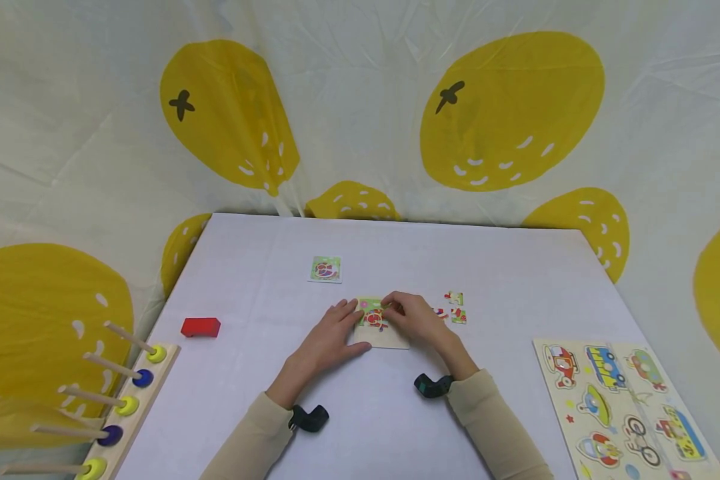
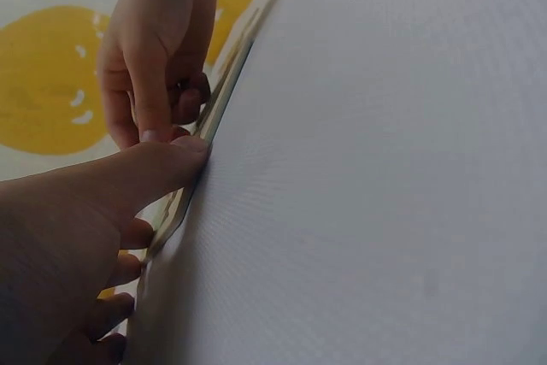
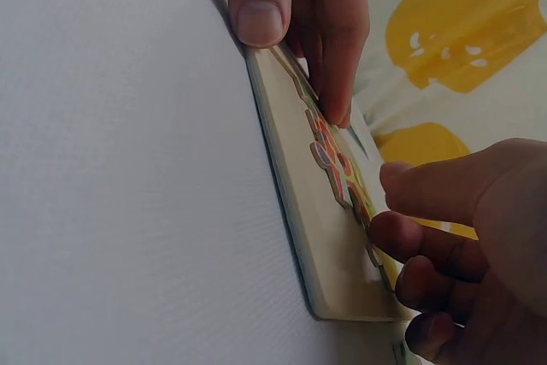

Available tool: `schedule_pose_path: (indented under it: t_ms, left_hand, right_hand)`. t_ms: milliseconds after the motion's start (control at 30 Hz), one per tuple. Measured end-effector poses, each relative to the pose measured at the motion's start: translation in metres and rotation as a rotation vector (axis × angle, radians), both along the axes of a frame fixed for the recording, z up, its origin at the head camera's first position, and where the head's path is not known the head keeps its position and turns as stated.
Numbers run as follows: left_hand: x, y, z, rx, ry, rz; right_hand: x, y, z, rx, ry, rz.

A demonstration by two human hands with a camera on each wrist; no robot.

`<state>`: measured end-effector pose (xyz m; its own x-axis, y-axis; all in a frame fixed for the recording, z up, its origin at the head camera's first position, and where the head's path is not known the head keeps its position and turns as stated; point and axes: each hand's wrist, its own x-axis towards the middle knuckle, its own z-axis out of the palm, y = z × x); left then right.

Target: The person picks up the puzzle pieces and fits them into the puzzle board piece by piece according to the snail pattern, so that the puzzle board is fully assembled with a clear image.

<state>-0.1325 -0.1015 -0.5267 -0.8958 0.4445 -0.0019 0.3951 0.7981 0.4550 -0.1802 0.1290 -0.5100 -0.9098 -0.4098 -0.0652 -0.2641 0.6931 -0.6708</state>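
A small pale wooden puzzle board (image 1: 390, 340) lies mid-table, with joined green and red picture pieces (image 1: 372, 318) on its far part. My left hand (image 1: 331, 333) rests along its left side, fingers extended, the thumb (image 3: 261, 19) at the near edge. Over the right part of the picture is my right hand (image 1: 417, 319), its fingers curled down. Thumb and forefinger seem to pinch a puzzle piece there, mostly hidden by the fingers. In the right wrist view, the board (image 3: 295, 185) shows its bare near strip beside the raised pieces (image 3: 333, 156).
Several loose puzzle pieces (image 1: 458, 315) lie right of the right hand. A square picture card (image 1: 325, 269) sits farther back. At left are a red block (image 1: 201, 327) and a wooden peg stand (image 1: 147, 393) with rings. A vehicle puzzle board (image 1: 621, 407) lies at right.
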Motion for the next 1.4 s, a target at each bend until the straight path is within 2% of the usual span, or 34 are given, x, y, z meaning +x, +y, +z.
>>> schedule_pose_path:
  t_ms: [233, 467, 1067, 1400]
  left_hand:
    - [0.0004, 0.0003, 0.0026, 0.019, 0.022, -0.020]
    - [0.0008, 0.0001, 0.0032, 0.021, 0.034, -0.025]
    - [0.0001, 0.0008, 0.0009, 0.010, 0.024, -0.016]
    - [0.0004, 0.0006, 0.0013, 0.005, 0.030, -0.017]
  right_hand:
    - [0.0007, 0.0009, 0.0015, 0.010, 0.026, 0.043]
    - [0.0007, 0.0002, 0.0013, 0.051, 0.009, 0.067]
    - [0.0010, -0.0022, 0.0012, 0.096, 0.054, 0.072]
    - [0.0044, -0.0021, 0.0046, 0.097, 0.019, 0.051]
